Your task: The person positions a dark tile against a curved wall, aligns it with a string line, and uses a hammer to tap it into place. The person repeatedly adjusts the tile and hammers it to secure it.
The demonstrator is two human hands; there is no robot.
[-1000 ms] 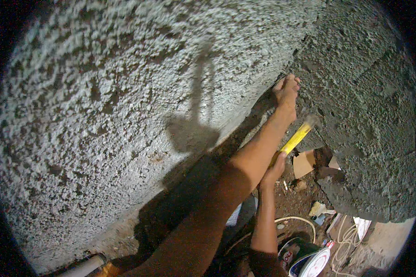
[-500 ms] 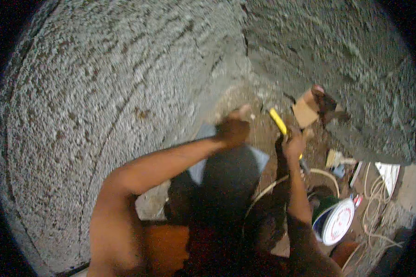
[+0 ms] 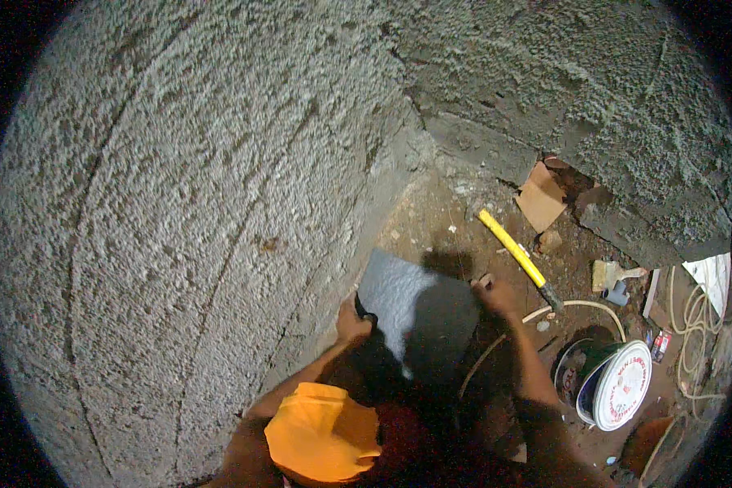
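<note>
A flat grey square tile (image 3: 386,289) is held low over the dirt floor in the corner, and shadow covers much of its right side. My left hand (image 3: 353,321) grips its left edge, close to the rough wall. At the upper right corner, my right hand (image 3: 498,296) has its fingers closed on the tile's edge, partly in shadow. A yellow-handled tool (image 3: 512,248) with a dark end lies on the ground just beyond my right hand.
Rough plastered walls (image 3: 179,203) meet ahead. To the right are a broken brown tile piece (image 3: 541,198), a brush (image 3: 610,275), a pale hose (image 3: 581,304), a bucket with a white lid (image 3: 622,385) and coiled cord (image 3: 691,313). Orange cloth (image 3: 321,431) shows below.
My right hand has let go of the yellow-handled tool, now on the ground, and has moved to the tile. My left hand has drawn back from over the tile to its left edge.
</note>
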